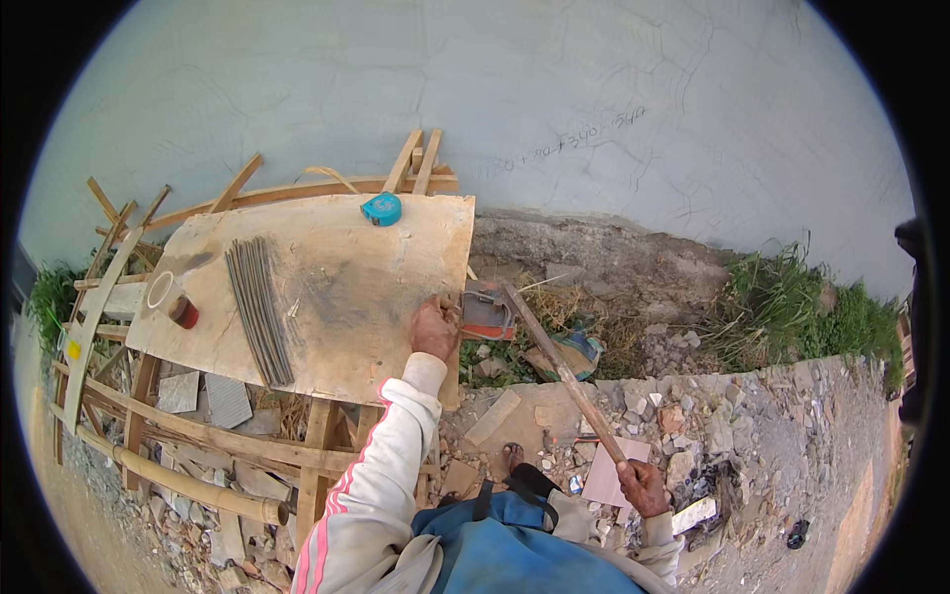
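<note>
My left hand (435,327) is closed at the right edge of a plywood board (366,267), right beside a lever tool with a grey head and red base (488,315). Whatever its fingers pinch is too small to make out. A long brown handle (566,371) slants from the tool's head down to the lower right. My right hand (644,487) is wrapped round the lower end of this handle. On the board lies a bundle of several thin ribbed metal rods (259,312). A teal tape measure (382,209) rests at the board's far edge.
A cup of dark red liquid (183,312) and a white ring-shaped thing (160,290) are at the board's left. Rough timber framing (228,441) and a bamboo pole (198,485) stick out below. Rubble (693,426) covers the ground; a cracked grey wall (475,89) stands behind.
</note>
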Demonstrator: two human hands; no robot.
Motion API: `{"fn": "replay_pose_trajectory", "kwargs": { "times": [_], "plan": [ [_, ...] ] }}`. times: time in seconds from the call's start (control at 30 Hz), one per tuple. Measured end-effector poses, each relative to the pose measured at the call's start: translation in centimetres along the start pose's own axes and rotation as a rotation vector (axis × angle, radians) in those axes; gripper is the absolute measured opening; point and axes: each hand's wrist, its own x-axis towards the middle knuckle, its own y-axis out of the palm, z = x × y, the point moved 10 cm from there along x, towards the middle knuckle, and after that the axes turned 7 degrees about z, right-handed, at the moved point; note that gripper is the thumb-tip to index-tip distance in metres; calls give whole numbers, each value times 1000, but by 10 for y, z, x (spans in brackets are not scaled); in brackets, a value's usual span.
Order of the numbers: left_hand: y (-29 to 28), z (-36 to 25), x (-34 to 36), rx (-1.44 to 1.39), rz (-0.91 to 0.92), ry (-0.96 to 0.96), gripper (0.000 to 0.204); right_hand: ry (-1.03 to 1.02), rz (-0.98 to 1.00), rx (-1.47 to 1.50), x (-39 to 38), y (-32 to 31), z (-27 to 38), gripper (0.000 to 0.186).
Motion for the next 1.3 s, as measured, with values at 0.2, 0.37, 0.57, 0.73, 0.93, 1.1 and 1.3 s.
{"fn": "replay_pose_trajectory", "kwargs": {
  "times": [0.2,0.37,0.57,0.73,0.93,1.1,1.3],
  "plan": [
    [11,25,-1,-622,79,-158,13,-254,107,166,69,20,20,50],
    [13,23,-11,-873,-40,-142,14,-298,191,197,116,15,38,52],
    [21,-10,-36,-904,-171,-127,14,-327,229,284,169,-11,45,53],
    [62,-31,-102,-660,-74,-71,20,-404,188,262,227,-29,37,43],
    [113,57,-209,-384,-171,-344,20,-83,245,6,313,-44,-19,33],
    [125,184,-351,-220,-420,-870,25,292,148,-326,331,-56,-94,33],
    [80,223,-538,155,-807,-1241,31,215,178,-411,345,-29,-94,33]
  ]
}}
